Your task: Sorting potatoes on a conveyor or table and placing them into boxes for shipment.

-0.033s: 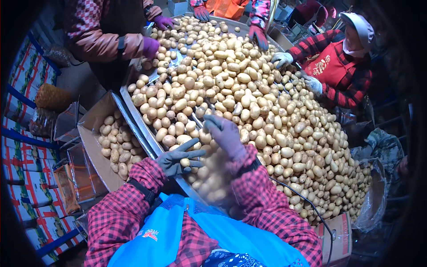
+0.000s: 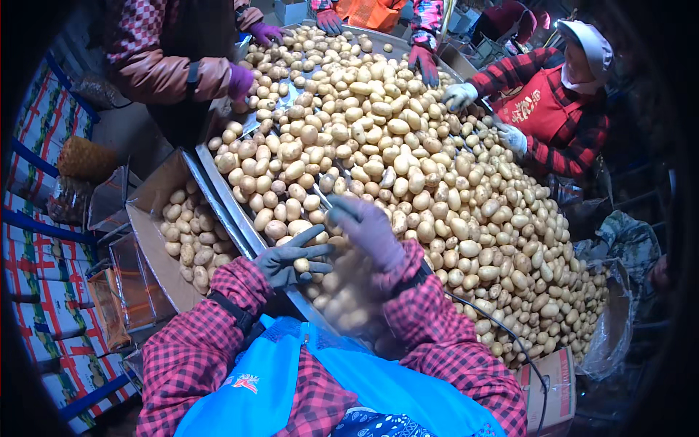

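Fingers (image 2: 309,234) spread, the grey-gloved left hand (image 2: 275,266) holds a smooth, roundish potato (image 2: 301,265) mid-frame, long axis unclear. Right hand (image 2: 368,231) blurred; finger state unclear.

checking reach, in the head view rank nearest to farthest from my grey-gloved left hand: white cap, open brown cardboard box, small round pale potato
1. Small round pale potato: at the grey-gloved left hand, by its fingers.
2. Open brown cardboard box: to the hand's left.
3. White cap: far off, upper right.
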Tool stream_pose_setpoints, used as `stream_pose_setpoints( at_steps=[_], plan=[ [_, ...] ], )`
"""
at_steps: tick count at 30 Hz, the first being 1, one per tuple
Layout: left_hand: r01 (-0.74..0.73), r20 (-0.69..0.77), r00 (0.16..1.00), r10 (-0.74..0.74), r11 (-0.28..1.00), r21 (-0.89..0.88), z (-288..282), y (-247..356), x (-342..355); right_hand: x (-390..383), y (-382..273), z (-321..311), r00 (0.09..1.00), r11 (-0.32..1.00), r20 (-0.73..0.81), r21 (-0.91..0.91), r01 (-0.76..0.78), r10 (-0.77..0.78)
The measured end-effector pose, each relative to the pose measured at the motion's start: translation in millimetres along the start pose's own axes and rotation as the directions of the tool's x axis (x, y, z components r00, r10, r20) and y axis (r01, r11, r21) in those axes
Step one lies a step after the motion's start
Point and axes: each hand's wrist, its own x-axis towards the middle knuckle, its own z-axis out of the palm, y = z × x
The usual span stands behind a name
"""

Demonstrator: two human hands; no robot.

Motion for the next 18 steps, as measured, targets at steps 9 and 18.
stream_pose_setpoints(
  at_steps=[9,18],
  plan=[
    [0.016,-0.016,1.0,-0.016,1.0,0.007,-10,3,12,53,67,-104,0.999,0.302,-0.008,-0.953,0.004,-0.04],
    [0.01,-0.094,0.996,-0.011,1.0,-0.005,-17,2,9,98,72,-104,0.973,0.51,-0.073,-0.841,-0.178,0.22]
  ],
)
